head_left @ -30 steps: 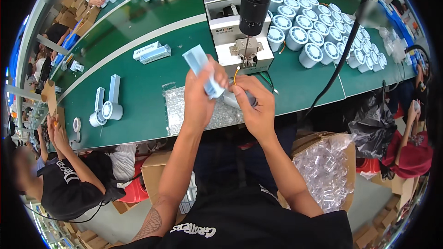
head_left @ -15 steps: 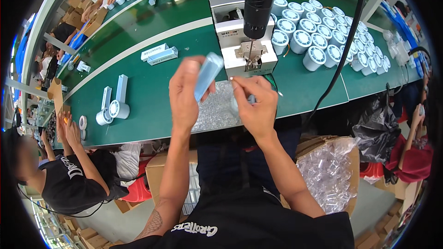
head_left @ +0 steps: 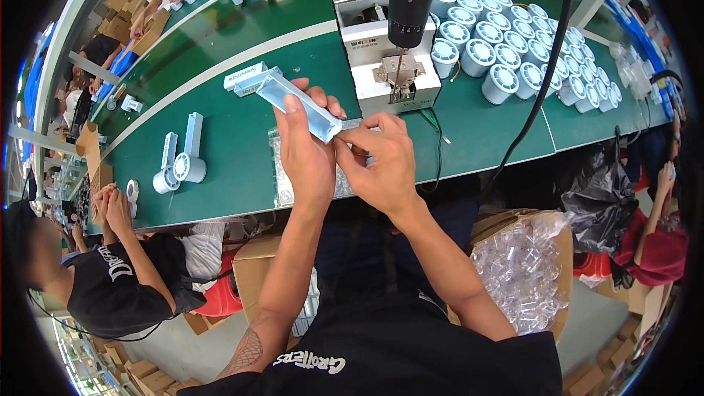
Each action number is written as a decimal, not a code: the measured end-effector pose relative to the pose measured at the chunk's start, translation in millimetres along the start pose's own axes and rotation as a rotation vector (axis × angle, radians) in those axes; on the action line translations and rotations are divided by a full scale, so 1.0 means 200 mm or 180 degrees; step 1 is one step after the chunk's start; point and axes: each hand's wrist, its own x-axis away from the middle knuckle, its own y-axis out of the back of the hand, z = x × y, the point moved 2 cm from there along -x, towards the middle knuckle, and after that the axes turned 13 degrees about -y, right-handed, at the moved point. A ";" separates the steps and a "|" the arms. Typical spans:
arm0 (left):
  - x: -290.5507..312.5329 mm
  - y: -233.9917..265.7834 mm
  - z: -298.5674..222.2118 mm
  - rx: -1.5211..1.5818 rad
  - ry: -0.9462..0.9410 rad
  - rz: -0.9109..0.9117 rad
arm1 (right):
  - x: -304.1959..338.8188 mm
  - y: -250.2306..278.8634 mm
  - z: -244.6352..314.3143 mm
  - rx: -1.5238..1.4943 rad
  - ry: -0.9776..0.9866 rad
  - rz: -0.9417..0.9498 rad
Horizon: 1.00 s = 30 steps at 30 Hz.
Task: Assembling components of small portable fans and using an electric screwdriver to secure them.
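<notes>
A long light-blue plastic handle shell (head_left: 302, 108), hollow like a trough, lies slanted across my left hand (head_left: 306, 148), with the thumb along its side and the fingers around it. My right hand (head_left: 381, 161) is closed at the shell's near end, thumb and forefinger pinched together. A bit of something pale shows between its fingers, but its kind is hidden. Beneath both hands lies a sheet of clear bubble wrap (head_left: 283, 176). Just beyond them stands a white screw feeder (head_left: 381, 106), with a black electric screwdriver (head_left: 412, 4) hanging above it.
Many light-blue round fan heads (head_left: 501, 81) stand at the right. Two handle shells (head_left: 244, 78) lie beyond my left hand; two assembled fans (head_left: 190, 167) are farther left. A black cable (head_left: 539, 114) hangs on the right. Below is a carton of clear plastic parts (head_left: 517, 279). Co-workers sit nearby.
My left hand has tipped the handle shell from near upright to slanted, its hollow side showing. My right hand has moved left and nearer, meeting the shell's end.
</notes>
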 end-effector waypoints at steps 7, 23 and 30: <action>0.01 0.00 0.01 -0.0595 -0.0338 0.0252 | 0.00 -0.04 -0.02 -0.0303 0.0196 -0.0213; 0.06 0.10 0.09 -0.2309 -0.0618 0.2117 | -0.13 0.22 -0.03 -0.0849 -0.0617 0.0938; 0.27 0.09 0.03 -0.3651 -0.0789 0.1394 | -0.16 0.22 -0.08 -0.1329 -0.0751 0.1452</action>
